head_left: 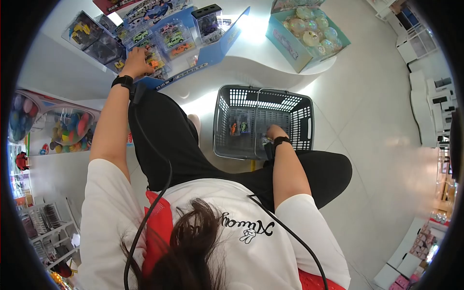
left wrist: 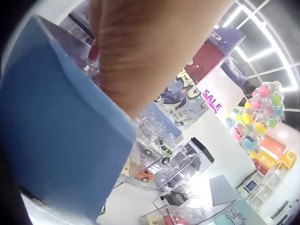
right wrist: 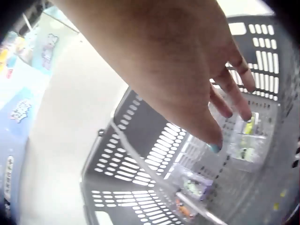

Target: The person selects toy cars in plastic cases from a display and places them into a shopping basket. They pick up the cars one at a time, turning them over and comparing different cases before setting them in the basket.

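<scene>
My left hand (head_left: 136,63) reaches into the blue display box (head_left: 212,52), over clear boxes with toy cars in them. Its fingers and thumb lie at a boxed orange toy car (head_left: 154,63); I cannot tell whether they grip it. In the left wrist view the blue wall (left wrist: 65,122) hides the fingertips. Down inside the grey basket (right wrist: 154,140), my right hand (right wrist: 206,79) has its fingers loosely spread. They point down at a clear box with a yellow-green toy (right wrist: 248,152). Two more boxed toys, an orange car (head_left: 234,128) and a green car (head_left: 244,127), lie on the basket floor.
A teal box of clear, shiny balls (head_left: 311,36) stands on the white counter (head_left: 251,67) to the right of the display. Black-topped clear cases (head_left: 209,24) stand in the display. The basket's handle (right wrist: 154,176) crosses over its opening. Shelves (head_left: 53,227) line the left side.
</scene>
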The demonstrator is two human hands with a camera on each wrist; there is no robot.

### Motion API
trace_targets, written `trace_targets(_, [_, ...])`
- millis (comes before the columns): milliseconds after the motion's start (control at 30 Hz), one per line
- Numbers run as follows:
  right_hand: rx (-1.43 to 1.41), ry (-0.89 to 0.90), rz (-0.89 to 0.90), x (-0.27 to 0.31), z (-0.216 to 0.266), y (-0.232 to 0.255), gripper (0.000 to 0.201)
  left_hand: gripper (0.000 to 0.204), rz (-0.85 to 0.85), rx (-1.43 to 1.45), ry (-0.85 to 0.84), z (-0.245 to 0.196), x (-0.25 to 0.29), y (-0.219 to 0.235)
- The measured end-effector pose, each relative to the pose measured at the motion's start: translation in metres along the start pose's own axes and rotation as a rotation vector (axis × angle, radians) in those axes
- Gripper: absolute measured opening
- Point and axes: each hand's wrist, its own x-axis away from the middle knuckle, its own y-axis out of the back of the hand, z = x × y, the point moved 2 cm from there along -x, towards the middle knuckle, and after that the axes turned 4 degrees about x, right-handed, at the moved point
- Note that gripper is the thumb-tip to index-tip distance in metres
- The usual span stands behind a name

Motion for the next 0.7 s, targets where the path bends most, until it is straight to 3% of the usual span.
trace_targets(33, [0.02, 0.125, -0.032, -0.002, 0.008, 0.007, 0.035, 0.079, -0.002, 0.014, -0.009, 0.0, -0.003, 0.0])
trace_targets(200, [-0.142, 0.291, -0.276, 0.084, 0.065, 0.085, 0.044, 0.076, -0.043, 0.2, -0.057, 0.007, -0.004, -0.006])
trace_targets(300, [-0.186, 0.481, -0.571, 0.121, 0.078, 0.109, 0.043, 0.074, -0.08, 0.301, -0.122, -0.007, 0.008, 0.017])
trace_targets(400, [-0.405, 0.562, -0.608, 0.162, 0.09, 0.134, 0.038, 0.071, -0.197, 0.365, -0.155, 0.009, 0.011, 0.033])
trace_targets(533, [-0.718, 0.714, -0.482, 0.183, 0.108, 0.143, 0.034, 0.077, -0.334, 0.362, -0.134, 0.02, 0.031, 0.061])
trace_targets(667, [-0.967, 0.916, -0.33, 0.201, 0.143, 0.136, 0.055, 0.073, -0.189, 0.856, -0.1, -0.004, 0.066, 0.08])
trace_targets(700, [-1.006, 0.944, -0.322, 0.206, 0.152, 0.131, 0.064, 0.07, -0.032, 0.991, -0.044, -0.03, 0.086, 0.092])
